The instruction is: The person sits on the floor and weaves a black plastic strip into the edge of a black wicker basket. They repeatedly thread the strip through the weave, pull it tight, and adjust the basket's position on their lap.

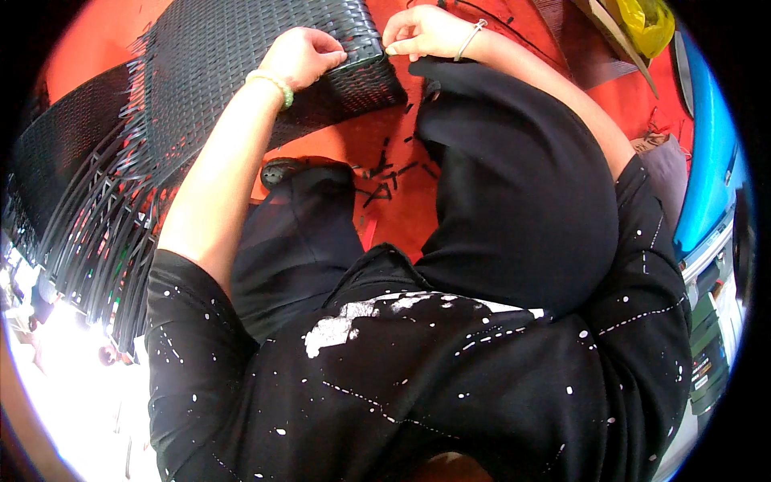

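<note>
A black woven wicker piece (217, 76), box-like with a folded side, lies ahead of me toward the left. My left hand (299, 60) rests over its top near the right-hand edge, fingers curled and thumb and fingertip pressed together. Just past that edge, my right hand (426, 34) is closed in a pinch beside the corner, a short gap away from the left. Whatever either pinch holds is too small to make out. Loose black strands (100, 233) hang in a fringe from the piece's left side.
Short black strand offcuts (389, 178) are scattered on the red floor (321, 145) between my legs. A yellow plastic bag (646, 28) sits at the far right, above a blue curved object (711, 145). My raised right knee (514, 153) stands close beside the wicker.
</note>
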`<state>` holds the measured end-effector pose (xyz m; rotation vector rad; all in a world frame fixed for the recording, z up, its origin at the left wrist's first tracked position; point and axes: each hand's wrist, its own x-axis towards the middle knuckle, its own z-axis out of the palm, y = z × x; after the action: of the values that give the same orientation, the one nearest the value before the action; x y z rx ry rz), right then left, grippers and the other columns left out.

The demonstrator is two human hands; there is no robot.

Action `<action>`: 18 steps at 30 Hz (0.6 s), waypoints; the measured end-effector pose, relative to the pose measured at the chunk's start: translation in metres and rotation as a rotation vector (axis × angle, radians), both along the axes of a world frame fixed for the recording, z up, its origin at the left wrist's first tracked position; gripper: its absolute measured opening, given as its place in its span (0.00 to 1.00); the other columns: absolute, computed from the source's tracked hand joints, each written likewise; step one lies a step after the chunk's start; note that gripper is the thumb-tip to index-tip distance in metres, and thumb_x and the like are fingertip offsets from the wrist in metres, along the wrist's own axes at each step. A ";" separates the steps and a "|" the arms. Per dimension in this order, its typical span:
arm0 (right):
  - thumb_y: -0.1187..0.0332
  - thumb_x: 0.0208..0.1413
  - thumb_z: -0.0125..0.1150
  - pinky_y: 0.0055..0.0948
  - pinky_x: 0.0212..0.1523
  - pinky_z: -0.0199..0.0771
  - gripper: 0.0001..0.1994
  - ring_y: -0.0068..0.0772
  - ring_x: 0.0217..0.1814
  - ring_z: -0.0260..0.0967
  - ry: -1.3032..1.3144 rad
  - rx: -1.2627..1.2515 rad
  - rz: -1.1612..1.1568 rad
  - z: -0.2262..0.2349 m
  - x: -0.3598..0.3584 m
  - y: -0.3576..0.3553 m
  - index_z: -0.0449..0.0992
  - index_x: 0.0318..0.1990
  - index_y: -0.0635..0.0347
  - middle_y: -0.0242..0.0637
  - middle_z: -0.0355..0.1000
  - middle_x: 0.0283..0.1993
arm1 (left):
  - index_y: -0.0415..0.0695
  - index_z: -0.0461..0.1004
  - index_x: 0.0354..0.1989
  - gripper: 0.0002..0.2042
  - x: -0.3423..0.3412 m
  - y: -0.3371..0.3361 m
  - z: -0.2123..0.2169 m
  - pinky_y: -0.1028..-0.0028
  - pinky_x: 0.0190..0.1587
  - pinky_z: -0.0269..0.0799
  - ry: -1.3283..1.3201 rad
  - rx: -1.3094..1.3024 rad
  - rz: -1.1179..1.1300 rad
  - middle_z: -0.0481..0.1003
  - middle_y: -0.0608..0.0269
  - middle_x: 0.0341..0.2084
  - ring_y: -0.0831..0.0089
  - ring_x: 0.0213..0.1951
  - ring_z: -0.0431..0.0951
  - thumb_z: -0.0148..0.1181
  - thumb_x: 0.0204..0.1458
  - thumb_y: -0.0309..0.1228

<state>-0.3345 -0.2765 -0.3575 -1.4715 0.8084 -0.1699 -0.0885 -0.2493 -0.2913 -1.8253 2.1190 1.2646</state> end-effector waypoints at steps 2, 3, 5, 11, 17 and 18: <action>0.71 0.53 0.65 0.25 0.29 0.73 0.05 0.22 0.25 0.73 0.007 0.007 -0.007 0.001 -0.001 0.000 0.79 0.35 0.61 0.32 0.77 0.27 | 0.43 0.83 0.36 0.10 -0.004 0.005 -0.006 0.71 0.42 0.76 0.003 -0.075 0.011 0.82 0.56 0.30 0.70 0.34 0.82 0.68 0.48 0.35; 0.71 0.53 0.65 0.25 0.29 0.73 0.05 0.22 0.25 0.73 0.006 0.003 0.000 0.005 0.000 0.000 0.79 0.35 0.61 0.32 0.77 0.27 | 0.43 0.83 0.36 0.10 -0.005 0.009 -0.006 0.72 0.42 0.76 0.015 -0.087 0.045 0.82 0.56 0.30 0.70 0.34 0.82 0.68 0.48 0.35; 0.72 0.53 0.65 0.25 0.29 0.73 0.05 0.22 0.26 0.73 0.007 0.001 0.007 0.007 0.003 -0.002 0.78 0.35 0.61 0.32 0.77 0.27 | 0.44 0.83 0.35 0.09 0.002 0.018 -0.020 0.73 0.40 0.77 0.118 -0.145 0.117 0.81 0.59 0.30 0.70 0.33 0.82 0.68 0.48 0.34; 0.74 0.52 0.65 0.24 0.29 0.73 0.04 0.22 0.26 0.73 -0.034 0.049 -0.024 -0.001 0.002 -0.002 0.78 0.36 0.61 0.33 0.77 0.27 | 0.41 0.82 0.37 0.09 -0.002 0.032 -0.029 0.79 0.38 0.74 0.192 -0.204 0.208 0.80 0.69 0.27 0.83 0.29 0.75 0.68 0.51 0.32; 0.75 0.52 0.65 0.22 0.29 0.73 0.05 0.21 0.26 0.73 -0.127 0.003 -0.017 -0.002 0.000 -0.003 0.78 0.36 0.63 0.32 0.76 0.26 | 0.41 0.82 0.37 0.08 -0.001 0.034 -0.031 0.78 0.35 0.72 0.220 -0.244 0.187 0.78 0.69 0.26 0.82 0.27 0.73 0.68 0.51 0.31; 0.75 0.52 0.65 0.22 0.29 0.73 0.05 0.20 0.25 0.72 -0.131 0.001 -0.016 -0.003 0.000 -0.003 0.78 0.36 0.64 0.32 0.76 0.26 | 0.41 0.82 0.36 0.08 -0.003 0.033 -0.030 0.78 0.35 0.72 0.215 -0.259 0.171 0.78 0.69 0.26 0.82 0.27 0.73 0.68 0.52 0.31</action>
<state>-0.3341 -0.2791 -0.3601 -1.4373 0.7143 -0.2752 -0.0912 -0.2163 -0.3211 -2.0997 2.3809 1.3311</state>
